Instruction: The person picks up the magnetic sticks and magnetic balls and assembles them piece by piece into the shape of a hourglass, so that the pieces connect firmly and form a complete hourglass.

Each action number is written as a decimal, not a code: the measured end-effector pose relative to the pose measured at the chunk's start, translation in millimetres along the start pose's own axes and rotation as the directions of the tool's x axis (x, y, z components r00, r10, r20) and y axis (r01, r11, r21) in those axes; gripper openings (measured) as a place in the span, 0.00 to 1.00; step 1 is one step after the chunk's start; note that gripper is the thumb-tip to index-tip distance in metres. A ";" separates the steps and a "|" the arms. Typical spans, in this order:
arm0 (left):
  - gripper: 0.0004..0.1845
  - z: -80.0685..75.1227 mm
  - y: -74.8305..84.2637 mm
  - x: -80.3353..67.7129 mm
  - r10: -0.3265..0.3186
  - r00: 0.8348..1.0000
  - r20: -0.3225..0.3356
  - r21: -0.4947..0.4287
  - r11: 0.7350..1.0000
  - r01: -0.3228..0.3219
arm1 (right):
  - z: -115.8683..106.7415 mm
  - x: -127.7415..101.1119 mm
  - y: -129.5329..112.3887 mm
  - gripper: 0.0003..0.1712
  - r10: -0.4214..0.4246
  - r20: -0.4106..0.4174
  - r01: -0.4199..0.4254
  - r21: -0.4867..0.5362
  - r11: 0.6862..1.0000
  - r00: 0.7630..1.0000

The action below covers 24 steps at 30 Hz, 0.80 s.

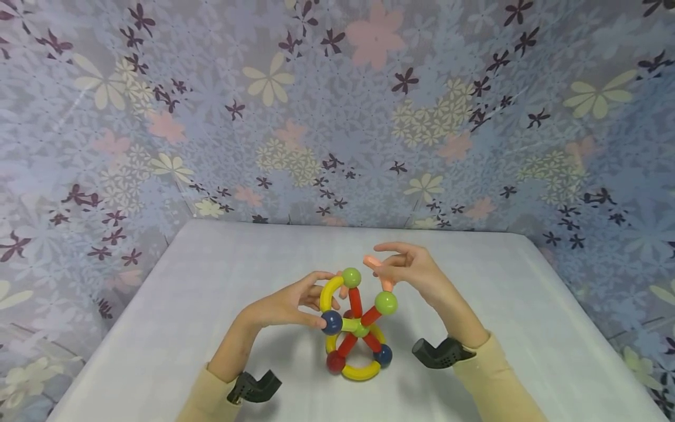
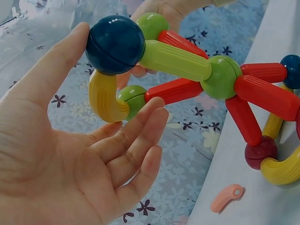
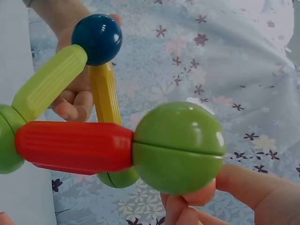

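A magnetic ball-and-stick structure [image 1: 360, 328] stands on the table, with red and light green sticks around a green centre ball [image 2: 220, 77]. My left hand [image 1: 285, 302] holds its upper left side: the thumb touches the blue ball [image 2: 116, 44] and the index finger reaches behind the yellow curved stick [image 2: 105, 98]. The other left fingers extend loosely below. My right hand [image 1: 411, 268] pinches a peach curved stick [image 1: 371, 261] between thumb and fingers. That stick's lower end meets the right green ball [image 1: 387, 303]; the contact is partly hidden in the right wrist view.
Another peach curved stick [image 2: 227, 198] lies on the white tabletop [image 1: 253, 252] behind the structure. Yellow curved sticks [image 1: 361, 371] and balls form the structure's base ring. A floral cloth [image 1: 337, 117] hangs behind the table.
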<state>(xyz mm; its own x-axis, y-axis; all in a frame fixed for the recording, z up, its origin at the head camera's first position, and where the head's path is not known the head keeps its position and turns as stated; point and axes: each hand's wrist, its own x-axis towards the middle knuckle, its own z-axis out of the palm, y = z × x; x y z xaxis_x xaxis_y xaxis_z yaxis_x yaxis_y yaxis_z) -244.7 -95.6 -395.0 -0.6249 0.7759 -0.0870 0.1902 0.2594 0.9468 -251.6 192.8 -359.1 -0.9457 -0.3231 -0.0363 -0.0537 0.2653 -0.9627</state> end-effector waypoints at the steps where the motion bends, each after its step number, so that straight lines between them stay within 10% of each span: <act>1: 0.43 0.2 -0.1 0.3 0.001 1.000 0.001 0.001 1.000 -0.001 | 0.5 -0.1 0.2 0.31 0.008 0.002 -0.008 -0.009 1.000 1.000; 24: 0.40 1.7 -0.8 1.1 0.014 0.999 -0.033 0.051 0.999 -0.013 | 6.1 17.4 23.0 0.30 0.080 0.132 -0.077 -0.027 0.997 0.988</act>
<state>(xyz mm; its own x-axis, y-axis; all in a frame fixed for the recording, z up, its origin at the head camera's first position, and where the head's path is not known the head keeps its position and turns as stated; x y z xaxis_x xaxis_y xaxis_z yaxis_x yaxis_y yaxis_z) -244.3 -94.0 -396.4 -0.6469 0.7600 -0.0631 0.2369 0.2789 0.9307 -267.3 187.8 -383.5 -0.8964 -0.4177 -0.1485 0.0112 0.3136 -0.9495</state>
